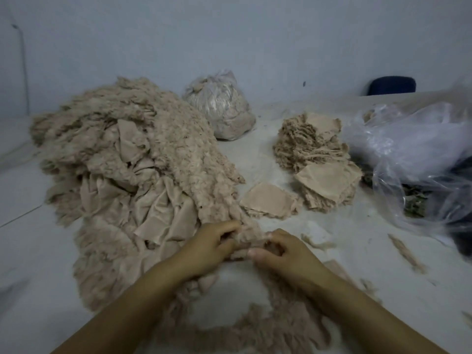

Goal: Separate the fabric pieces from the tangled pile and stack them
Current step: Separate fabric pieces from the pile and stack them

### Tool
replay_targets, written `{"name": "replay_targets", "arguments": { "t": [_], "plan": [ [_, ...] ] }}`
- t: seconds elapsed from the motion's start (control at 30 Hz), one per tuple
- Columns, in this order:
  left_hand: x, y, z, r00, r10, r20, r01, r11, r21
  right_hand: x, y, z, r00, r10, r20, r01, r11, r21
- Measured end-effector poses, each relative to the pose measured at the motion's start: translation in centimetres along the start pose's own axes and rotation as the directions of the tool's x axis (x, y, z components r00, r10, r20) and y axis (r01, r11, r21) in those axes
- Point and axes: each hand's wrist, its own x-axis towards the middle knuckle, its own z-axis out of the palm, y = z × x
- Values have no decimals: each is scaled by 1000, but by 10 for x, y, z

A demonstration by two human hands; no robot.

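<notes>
Both forearms come in from the bottom edge and meet in the middle of the white table [357, 251]. Between them, a fluffy beige fabric strip [249, 240] runs from the tangled pile toward the person. The left hand [204, 247] grips this strip from the left side, with fingers curled around the fuzzy edge. The right hand [283, 249] pinches the same strip from the right, thumb below and curled fingers on top. The two hands are very near each other, almost touching.

The tangled pile [127, 175] is large and lies on the left half of the table; it mixes fuzzy parts and smooth folded cloth, and its lower end curves under the forearms. On the right side, well apart from the pile, stands a stack of separated pieces [316, 159]. Just beside that stack, to the left, lies a smaller flat stack [268, 200].

Behind the pile is a tied plastic bag [219, 108] filled with beige material. At the right edge lies a loose transparent plastic sheet [413, 149]. Some small fabric scraps [406, 254] lie on the table near the right arm.
</notes>
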Motion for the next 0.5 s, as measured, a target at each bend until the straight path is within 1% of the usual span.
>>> {"name": "replay_targets", "arguments": {
  "t": [0.03,0.1,0.13,0.17,0.23,0.27,0.33,0.4,0.43,0.5],
  "plan": [
    [6,7,7,997,12,-76,-15,999,-32,5,-2,5,1000,5,-6,-5,996,93],
    [18,15,10,976,12,-216,-35,994,-101,16,-4,12,994,-3,-112,30,971,236],
    [22,14,8,974,13,-224,-41,992,-119,20,-4,12,987,7,-161,45,947,320],
    [25,9,4,979,14,-205,-33,996,-89,24,-4,9,983,23,-181,57,904,424],
    [30,-4,-4,989,15,-146,0,995,102,32,-2,1,985,89,-147,31,748,663],
    [32,-12,-7,993,21,-114,-10,995,97,36,0,-4,984,117,-133,19,676,736],
    [32,-18,-8,998,-8,-57,4,997,-74,42,4,-12,977,156,-146,27,586,810],
    [32,-19,-3,999,-44,-18,40,984,-171,46,7,-12,968,200,-153,23,536,844],
    [33,-18,1,998,-62,-14,58,979,-194,47,9,-10,968,204,-144,14,530,848],
    [34,-14,11,997,-80,-9,75,972,-224,48,11,-4,975,184,-125,-10,596,803]
  ]
}}
